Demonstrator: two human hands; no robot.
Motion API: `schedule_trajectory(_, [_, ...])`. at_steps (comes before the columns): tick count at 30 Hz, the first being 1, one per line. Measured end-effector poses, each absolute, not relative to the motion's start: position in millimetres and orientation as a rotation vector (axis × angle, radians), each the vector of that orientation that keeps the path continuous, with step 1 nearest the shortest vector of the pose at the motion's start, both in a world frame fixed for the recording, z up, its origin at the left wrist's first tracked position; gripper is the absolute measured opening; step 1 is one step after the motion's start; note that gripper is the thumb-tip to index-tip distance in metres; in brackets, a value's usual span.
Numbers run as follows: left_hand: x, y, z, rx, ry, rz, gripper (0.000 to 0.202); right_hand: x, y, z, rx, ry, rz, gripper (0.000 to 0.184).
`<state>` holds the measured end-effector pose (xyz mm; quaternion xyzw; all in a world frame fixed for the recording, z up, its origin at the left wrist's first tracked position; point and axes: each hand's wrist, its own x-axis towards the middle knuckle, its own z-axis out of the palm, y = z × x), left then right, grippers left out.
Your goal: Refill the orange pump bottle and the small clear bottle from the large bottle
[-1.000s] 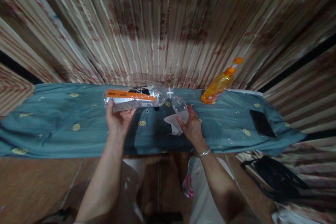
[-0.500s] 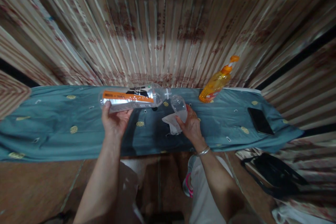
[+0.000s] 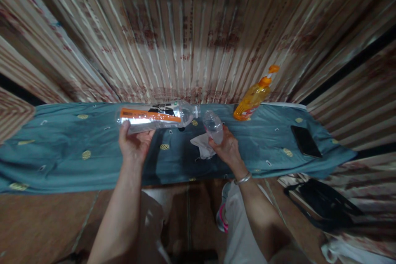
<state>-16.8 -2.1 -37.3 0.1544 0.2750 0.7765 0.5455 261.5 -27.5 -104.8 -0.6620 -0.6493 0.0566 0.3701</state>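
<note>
My left hand (image 3: 135, 142) is closed round the base end of a large clear plastic bottle (image 3: 151, 116) with an orange, black and silver label. That bottle lies almost level, its uncapped neck pointing right. In my right hand (image 3: 227, 144) is a small clear plastic bottle (image 3: 213, 126), tilted so its mouth leans up and left, close to the large bottle's neck but apart from it. A whitish cloth or tissue (image 3: 202, 146) lies on the table below the small bottle. What is inside either bottle is hard to make out.
A teal patterned cloth (image 3: 102, 165) covers the narrow table. An orange pump bottle (image 3: 252, 101) stands at the back right, and a black phone (image 3: 306, 141) lies at the right. Behind hangs a striped curtain (image 3: 173, 41). A black bag (image 3: 321, 202) is at the lower right.
My right hand has lifted the small bottle off the whitish cloth, turning it slightly more upright. The large bottle in my left hand has hardly moved.
</note>
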Motion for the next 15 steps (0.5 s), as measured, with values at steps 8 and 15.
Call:
schedule_trajectory(8, [-15, 1, -35, 0.378, 0.634, 1.849, 0.037, 261, -30, -97, -1.681, -1.707, 0.221, 0.060])
schedule_trajectory(15, [-13, 5, -34, 0.363, 0.615, 1.860, 0.042, 258, -32, -92, -1.677, -1.767, 0.245, 0.060])
